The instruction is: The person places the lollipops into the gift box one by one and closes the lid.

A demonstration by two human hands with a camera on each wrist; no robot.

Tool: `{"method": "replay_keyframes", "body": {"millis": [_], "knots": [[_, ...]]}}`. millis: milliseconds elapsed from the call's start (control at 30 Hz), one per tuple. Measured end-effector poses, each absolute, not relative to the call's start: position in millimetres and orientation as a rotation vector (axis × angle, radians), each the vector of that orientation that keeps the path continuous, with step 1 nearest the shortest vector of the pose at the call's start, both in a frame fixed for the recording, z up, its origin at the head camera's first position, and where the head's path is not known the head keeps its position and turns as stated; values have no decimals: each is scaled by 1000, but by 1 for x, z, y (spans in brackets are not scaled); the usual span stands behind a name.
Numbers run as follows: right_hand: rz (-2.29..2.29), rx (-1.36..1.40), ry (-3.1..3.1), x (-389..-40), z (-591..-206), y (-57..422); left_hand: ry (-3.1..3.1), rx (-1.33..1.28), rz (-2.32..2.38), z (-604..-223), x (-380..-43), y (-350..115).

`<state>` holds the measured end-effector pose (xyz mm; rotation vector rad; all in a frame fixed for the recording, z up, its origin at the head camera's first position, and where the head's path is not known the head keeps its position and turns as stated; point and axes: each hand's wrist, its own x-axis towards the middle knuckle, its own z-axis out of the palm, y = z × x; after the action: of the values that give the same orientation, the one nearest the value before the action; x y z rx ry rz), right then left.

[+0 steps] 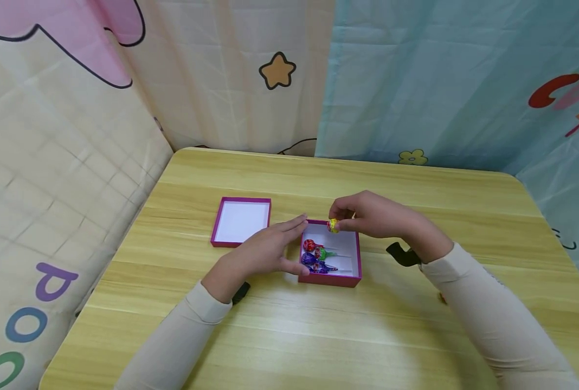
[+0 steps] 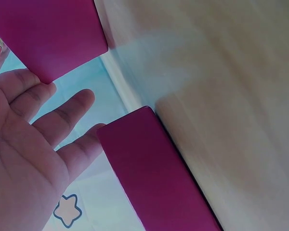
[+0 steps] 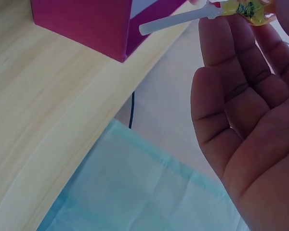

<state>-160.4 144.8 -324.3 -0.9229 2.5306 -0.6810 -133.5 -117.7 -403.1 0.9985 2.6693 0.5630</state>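
Note:
A magenta box with a white inside stands open on the table. Several wrapped lollipops lie along its left and front part, among them a red lollipop, a green lollipop and a purple lollipop, sticks toward the right. My right hand pinches a yellow lollipop over the box's back part; its white stick shows in the right wrist view. With fingers spread, my left hand rests at the left side of the box, fingertips on its wall.
Left of the box lies its matching lid, white inside face up, partly behind the left hand. A small red thing peeks out beside the right sleeve. Curtains hang behind the wooden table.

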Motion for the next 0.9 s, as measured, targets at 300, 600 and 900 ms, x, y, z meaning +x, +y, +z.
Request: {"method": "replay_keyframes", "body": {"millis": [300, 600, 900], "knots": [[-639, -955, 2522, -157, -329, 134, 2665, 1010, 560, -403, -133, -119], [-621, -983, 2524, -157, -337, 126, 2668, 1023, 557, -404, -133, -120], [-548, -1017, 2551, -156, -349, 117, 2664, 1023, 563, -403, -132, -120]]}}
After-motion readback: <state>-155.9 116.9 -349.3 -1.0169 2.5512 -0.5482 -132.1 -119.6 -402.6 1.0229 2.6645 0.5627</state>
